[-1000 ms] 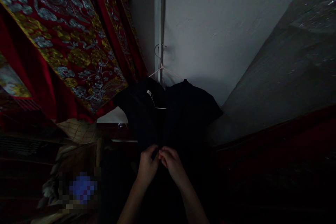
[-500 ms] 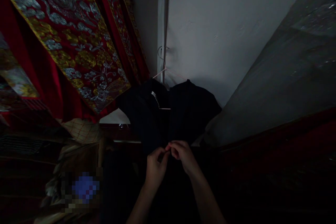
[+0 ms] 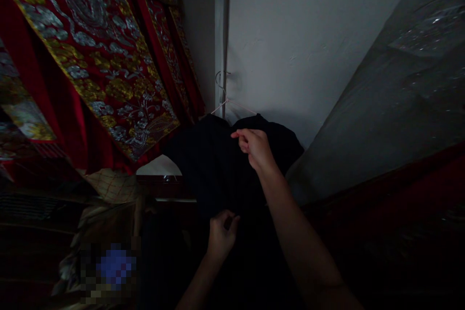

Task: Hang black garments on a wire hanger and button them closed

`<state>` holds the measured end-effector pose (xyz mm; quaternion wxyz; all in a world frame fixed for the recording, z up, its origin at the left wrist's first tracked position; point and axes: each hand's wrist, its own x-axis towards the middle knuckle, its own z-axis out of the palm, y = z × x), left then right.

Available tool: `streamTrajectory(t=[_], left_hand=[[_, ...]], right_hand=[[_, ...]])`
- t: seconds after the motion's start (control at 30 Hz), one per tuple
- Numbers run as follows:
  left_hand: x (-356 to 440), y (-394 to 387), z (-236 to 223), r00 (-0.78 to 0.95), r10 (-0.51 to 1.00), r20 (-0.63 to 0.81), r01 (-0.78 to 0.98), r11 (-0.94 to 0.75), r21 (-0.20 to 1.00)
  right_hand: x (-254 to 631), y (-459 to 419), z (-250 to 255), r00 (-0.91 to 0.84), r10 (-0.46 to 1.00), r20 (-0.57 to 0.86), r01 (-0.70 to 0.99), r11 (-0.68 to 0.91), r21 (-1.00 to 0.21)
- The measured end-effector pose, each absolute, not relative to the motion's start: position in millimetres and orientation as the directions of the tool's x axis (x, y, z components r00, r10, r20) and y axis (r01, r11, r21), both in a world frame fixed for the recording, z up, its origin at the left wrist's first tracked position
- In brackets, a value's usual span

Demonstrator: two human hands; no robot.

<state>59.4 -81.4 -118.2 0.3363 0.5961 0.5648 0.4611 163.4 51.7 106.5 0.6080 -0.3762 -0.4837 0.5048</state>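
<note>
Shirt [image 3: 214,160] hangs on hanger [image 3: 227,100] at wall [image 3: 283,34], likely to free both hands. Left hand [image 3: 221,233] pinches low front, maybe steadying it. Right hand [image 3: 255,146] curled near top edge; too dark to tell grip.

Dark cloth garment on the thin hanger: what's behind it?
Above the dark cloth garment, a pale wall and narrow grey upright strip show behind it; it hides the rest.
</note>
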Motion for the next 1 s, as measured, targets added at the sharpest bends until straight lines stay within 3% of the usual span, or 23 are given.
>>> streamTrajectory(t=[0.17, 0.3, 0.47, 0.57, 0.67, 1.0], left_hand=[[50, -68, -107, -0.008, 0.984, 0.176, 0.388, -0.159, 0.908], [32, -47, -46, 0.059, 0.944, 0.325, 0.334, -0.326, 0.884], [17, -14, 73, -0.023, 0.673, 0.74, 0.409, -0.669, 0.621], [17, 8, 117, 0.119, 0.598, 0.792, 0.516, -0.719, 0.466], [19, 23, 128, 0.201, 0.585, 0.786, 0.588, -0.714, 0.381], [19, 26, 97, 0.099, 0.566, 0.818, 0.714, -0.613, 0.338]], right_hand=[[161, 45, 112, 0.029, 0.965, 0.26, -0.241, 0.26, -0.935], [167, 33, 105, 0.036, 0.928, 0.371, -0.194, 0.371, -0.908], [170, 24, 108, 0.038, 0.877, 0.479, -0.067, 0.48, -0.875], [169, 25, 112, 0.042, 0.857, 0.513, -0.047, 0.515, -0.856], [166, 30, 107, 0.055, 0.856, 0.514, -0.022, 0.516, -0.856], [147, 38, 84, 0.084, 0.881, 0.466, 0.003, 0.468, -0.884]])
